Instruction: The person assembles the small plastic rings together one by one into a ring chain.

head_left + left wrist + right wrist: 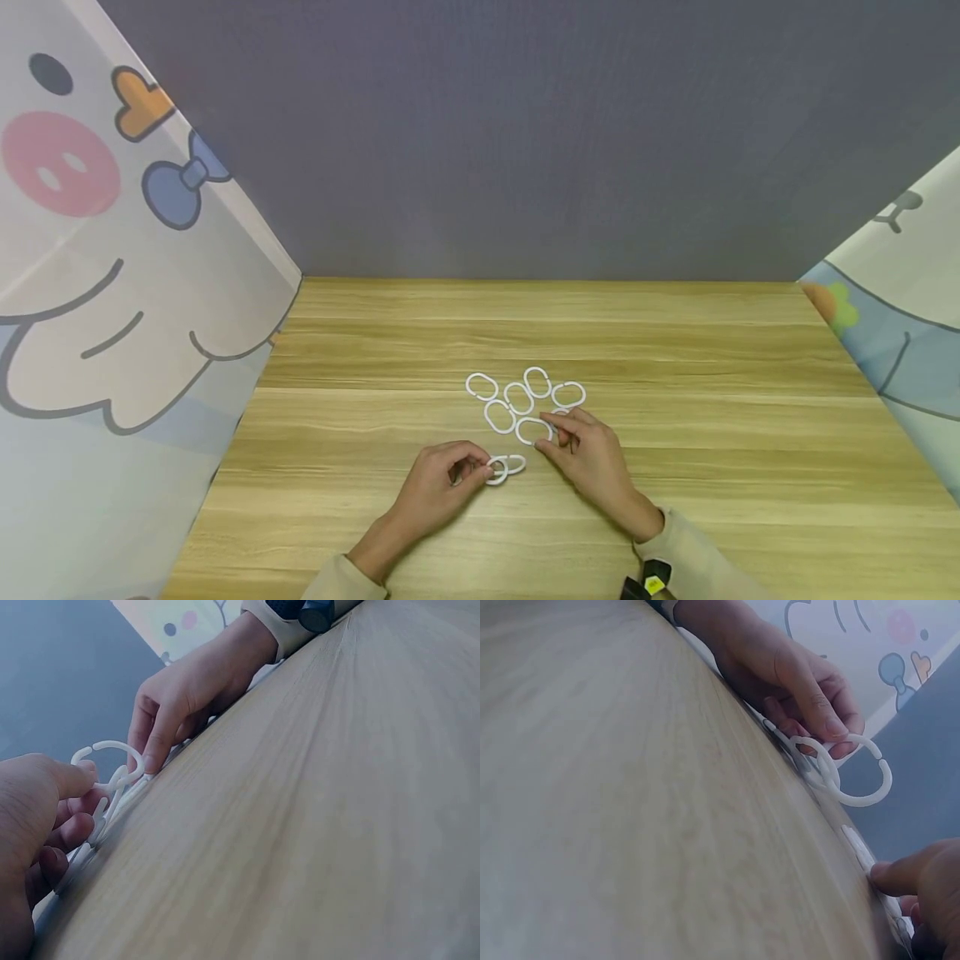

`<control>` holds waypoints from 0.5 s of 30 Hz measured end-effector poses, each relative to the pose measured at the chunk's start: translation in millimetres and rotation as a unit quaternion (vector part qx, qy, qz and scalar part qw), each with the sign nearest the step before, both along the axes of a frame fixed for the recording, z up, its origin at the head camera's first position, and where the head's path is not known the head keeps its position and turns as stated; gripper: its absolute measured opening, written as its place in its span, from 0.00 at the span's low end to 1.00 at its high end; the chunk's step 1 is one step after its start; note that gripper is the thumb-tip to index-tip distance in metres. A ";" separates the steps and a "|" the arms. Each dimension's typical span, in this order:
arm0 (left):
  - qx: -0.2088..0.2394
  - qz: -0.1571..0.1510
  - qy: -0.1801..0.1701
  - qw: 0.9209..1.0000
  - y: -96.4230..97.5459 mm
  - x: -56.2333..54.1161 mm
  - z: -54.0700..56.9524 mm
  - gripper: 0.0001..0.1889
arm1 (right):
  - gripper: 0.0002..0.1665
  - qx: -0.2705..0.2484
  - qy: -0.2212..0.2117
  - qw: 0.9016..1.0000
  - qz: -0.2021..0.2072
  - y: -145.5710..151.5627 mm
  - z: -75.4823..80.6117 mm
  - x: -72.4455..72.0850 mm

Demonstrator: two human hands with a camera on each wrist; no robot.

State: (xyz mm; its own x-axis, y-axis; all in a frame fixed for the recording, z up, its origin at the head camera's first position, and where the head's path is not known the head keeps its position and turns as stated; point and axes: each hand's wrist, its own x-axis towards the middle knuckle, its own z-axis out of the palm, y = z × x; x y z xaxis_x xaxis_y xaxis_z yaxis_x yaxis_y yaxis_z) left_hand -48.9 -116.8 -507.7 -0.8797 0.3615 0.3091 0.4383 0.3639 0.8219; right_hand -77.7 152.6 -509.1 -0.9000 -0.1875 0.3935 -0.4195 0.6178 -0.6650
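While low, left hand (440, 480) in a pinch on linked rings (829, 771), right hand (596, 460) likewise across another ring (517, 430).

i see white oval links on my screen, thin loops with narrow splits showing in some. the left hand (446, 483) pinches a linked pair (832, 776), 1 loop passing through the other. at the right hand (592, 454), thumb and fingertip grip the edge of a flat-lying link (517, 429). just beyond it i count 5 loose links (510, 406) lying flat, close together; another link (560, 410) is mostly hidden under the fingers.
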 end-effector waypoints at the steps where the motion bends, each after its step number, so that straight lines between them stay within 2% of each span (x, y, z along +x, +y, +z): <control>1: 0.000 0.000 0.002 1.000 0.2 0.0 0.4 0.05 | 0.24 0.003 -0.001 1.000 -0.001 -0.2 0.4 -0.1; 7: -0.002 0.001 0.012 1.000 0.5 0.5 1.0 0.05 | 0.23 0.001 0.000 1.000 -0.006 -1.2 1.7 0.5; 15: -0.005 0.005 0.007 1.000 0.2 1.2 1.2 0.05 | 0.26 -0.022 0.007 1.000 -0.015 0.2 -1.3 2.2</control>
State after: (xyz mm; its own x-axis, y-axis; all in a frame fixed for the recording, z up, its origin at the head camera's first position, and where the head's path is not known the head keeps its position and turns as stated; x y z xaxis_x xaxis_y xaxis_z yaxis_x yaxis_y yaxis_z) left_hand -47.6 -116.6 -506.5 -0.8783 0.3566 0.3186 0.4471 0.3762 0.8115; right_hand -75.5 152.8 -510.4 -0.8995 -0.1427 0.4130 -0.4102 0.6012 -0.6858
